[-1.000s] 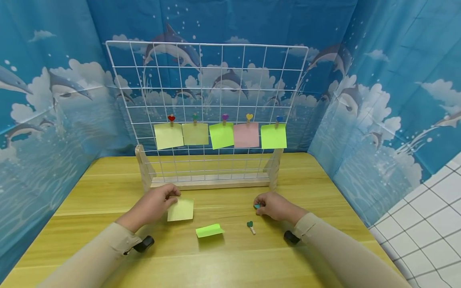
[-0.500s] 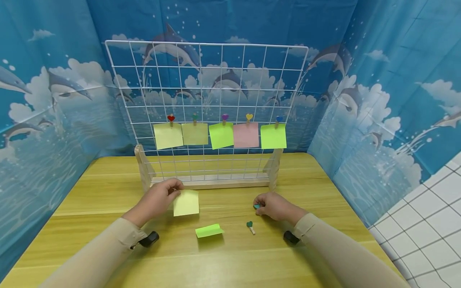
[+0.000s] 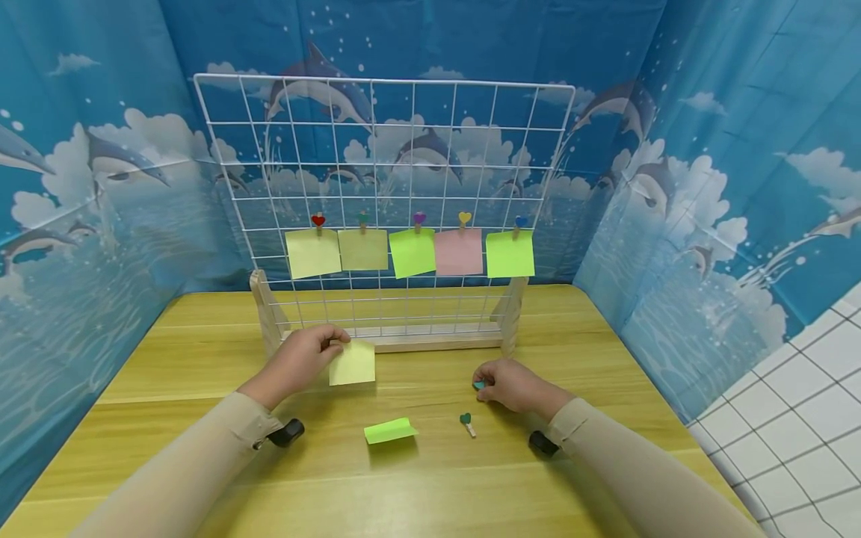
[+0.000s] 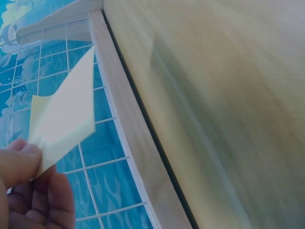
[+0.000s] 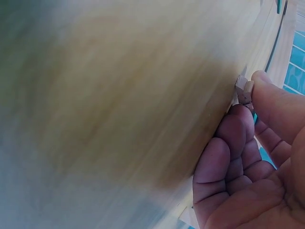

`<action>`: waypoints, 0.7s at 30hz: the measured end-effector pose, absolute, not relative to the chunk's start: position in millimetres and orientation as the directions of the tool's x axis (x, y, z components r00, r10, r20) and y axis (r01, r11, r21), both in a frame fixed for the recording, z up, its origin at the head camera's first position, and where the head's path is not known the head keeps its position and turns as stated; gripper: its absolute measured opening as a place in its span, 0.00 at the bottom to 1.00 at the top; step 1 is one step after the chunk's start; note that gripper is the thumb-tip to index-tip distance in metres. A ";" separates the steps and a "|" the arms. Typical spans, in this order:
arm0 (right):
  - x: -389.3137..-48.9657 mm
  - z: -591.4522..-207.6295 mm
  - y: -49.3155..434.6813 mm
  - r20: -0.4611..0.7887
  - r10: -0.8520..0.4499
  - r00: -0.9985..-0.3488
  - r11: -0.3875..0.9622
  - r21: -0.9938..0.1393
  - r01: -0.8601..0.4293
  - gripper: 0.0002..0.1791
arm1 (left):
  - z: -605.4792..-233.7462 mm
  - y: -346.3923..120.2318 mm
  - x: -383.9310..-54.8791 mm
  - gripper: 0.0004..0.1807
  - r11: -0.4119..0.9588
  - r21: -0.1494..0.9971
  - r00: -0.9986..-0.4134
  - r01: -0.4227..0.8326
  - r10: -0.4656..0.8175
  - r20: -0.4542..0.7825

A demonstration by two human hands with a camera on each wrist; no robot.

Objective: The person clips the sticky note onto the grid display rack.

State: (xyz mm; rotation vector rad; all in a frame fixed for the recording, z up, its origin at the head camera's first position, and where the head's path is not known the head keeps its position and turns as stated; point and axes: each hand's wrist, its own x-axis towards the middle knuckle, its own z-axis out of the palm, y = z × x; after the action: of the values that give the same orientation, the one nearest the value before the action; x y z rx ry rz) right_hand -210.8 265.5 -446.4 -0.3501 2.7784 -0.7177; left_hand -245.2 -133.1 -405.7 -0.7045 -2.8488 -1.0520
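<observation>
Between thumb and fingers my left hand pinches a pale yellow sticky note by its upper left corner, just in front of the grid rack's wooden base. The left wrist view shows the note slightly bent, raised off the table. At the right, my right hand pinches a small wooden clothespin with a teal-blue top, low over the table; fingers hide most of it. Nearest to that hand lies a clothespin with a dark green heart. A bright green sticky note, curled along one edge, lies mid-table.
Behind the hands stands a white wire grid on a wooden base. A row of several notes hangs on it from heart clothespins, among them a pink note. A dolphin-print curtain surrounds the wooden table.
My left hand has moved forward and slightly right, toward the rack, carrying the pale yellow sticky note. The right hand has stayed in place with its clothespin.
</observation>
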 end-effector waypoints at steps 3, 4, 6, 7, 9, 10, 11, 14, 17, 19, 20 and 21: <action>-211.1 -446.7 265.3 -0.181 -0.288 -0.940 0.852 -0.497 -0.165 0.04 | -404.2 -130.0 -250.7 0.11 0.674 0.604 -0.897 0.425 0.402 0.183; -211.2 -446.7 265.2 -0.181 -0.288 -0.940 0.853 -0.495 -0.166 0.04 | -403.6 -128.9 -252.6 0.11 0.673 0.604 -0.896 0.427 0.402 0.186; -211.2 -446.5 264.7 -0.181 -0.287 -0.941 0.854 -0.493 -0.166 0.04 | -402.7 -126.4 -256.6 0.11 0.671 0.604 -0.896 0.429 0.401 0.192; -211.0 -446.2 264.6 -0.181 -0.286 -0.941 0.855 -0.492 -0.165 0.04 | -402.3 -124.9 -258.6 0.12 0.670 0.605 -0.896 0.431 0.400 0.195; -210.8 -445.9 264.4 -0.183 -0.284 -0.941 0.856 -0.490 -0.162 0.04 | -401.3 -121.8 -262.2 0.12 0.673 0.603 -0.897 0.429 0.395 0.198; -210.7 -445.8 264.3 -0.184 -0.282 -0.942 0.858 -0.488 -0.161 0.04 | -400.9 -120.3 -264.1 0.12 0.674 0.602 -0.898 0.428 0.391 0.201; -210.5 -445.7 264.2 -0.185 -0.280 -0.942 0.858 -0.488 -0.159 0.04 | -400.8 -118.8 -266.1 0.13 0.677 0.597 -0.898 0.430 0.389 0.205; -210.5 -446.5 264.3 -0.187 -0.276 -0.943 0.860 -0.487 -0.155 0.05 | -399.6 -114.9 -271.6 0.13 0.685 0.588 -0.900 0.429 0.381 0.213; -210.8 -447.4 264.6 -0.189 -0.274 -0.943 0.860 -0.488 -0.152 0.05 | -398.6 -112.1 -276.1 0.14 0.692 0.582 -0.902 0.427 0.375 0.215; -211.0 -447.8 264.7 -0.189 -0.275 -0.943 0.859 -0.488 -0.152 0.05 | -397.8 -110.5 -279.0 0.14 0.698 0.575 -0.902 0.428 0.373 0.218; -211.0 -447.6 264.7 -0.190 -0.274 -0.943 0.859 -0.489 -0.151 0.05 | -397.8 -110.0 -280.3 0.14 0.700 0.571 -0.901 0.429 0.374 0.218; -210.9 -447.4 264.6 -0.191 -0.274 -0.943 0.859 -0.490 -0.150 0.05 | -397.8 -109.5 -282.0 0.14 0.702 0.568 -0.901 0.430 0.372 0.222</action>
State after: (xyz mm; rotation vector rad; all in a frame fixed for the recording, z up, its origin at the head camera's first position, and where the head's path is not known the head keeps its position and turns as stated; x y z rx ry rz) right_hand -210.9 264.6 -447.4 -0.3228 2.7792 -0.7021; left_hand -282.0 -109.5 -397.8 -0.6649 -2.8143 -0.9736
